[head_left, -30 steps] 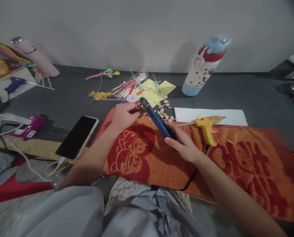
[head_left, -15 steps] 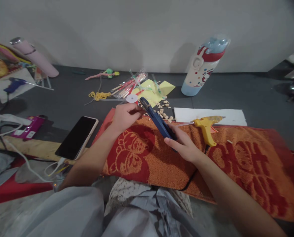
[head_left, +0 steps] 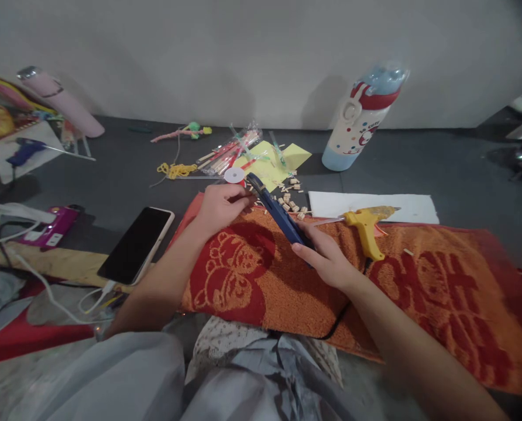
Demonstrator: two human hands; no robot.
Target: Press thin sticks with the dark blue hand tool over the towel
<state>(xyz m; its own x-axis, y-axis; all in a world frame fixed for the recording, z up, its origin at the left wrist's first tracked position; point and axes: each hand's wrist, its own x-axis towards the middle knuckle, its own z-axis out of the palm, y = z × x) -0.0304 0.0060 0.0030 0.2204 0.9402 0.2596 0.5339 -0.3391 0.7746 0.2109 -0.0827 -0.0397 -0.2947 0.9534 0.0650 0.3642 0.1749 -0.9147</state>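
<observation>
My right hand (head_left: pixel 329 257) is wrapped round the lower end of a long, narrow dark blue hand tool (head_left: pixel 281 217). The tool slants up and left over the orange and red towel (head_left: pixel 296 298), and its exact kind is unclear. Beside the tool's upper end, my left hand (head_left: pixel 226 204) is closed with thumb and fingers pinched. Whatever lies between those fingertips is hidden or too small to name. Just beyond the tool, small cut wooden pieces (head_left: pixel 291 204) lie scattered at the towel's back edge. A white spool (head_left: pixel 234 175) sits behind my left hand.
On the towel's right half rests a yellow glue gun (head_left: pixel 366 228), its nozzle over a white board (head_left: pixel 401 203). A bottle (head_left: pixel 357 123) stands behind. Yellow paper (head_left: pixel 265 169), wrapped sticks (head_left: pixel 230 153) and yellow yarn (head_left: pixel 177 170) lie at the back. A phone (head_left: pixel 137 244) is left.
The tool's upper end has shifted very slightly left, toward my left fingertips. Both hands keep nearly the same place and hold.
</observation>
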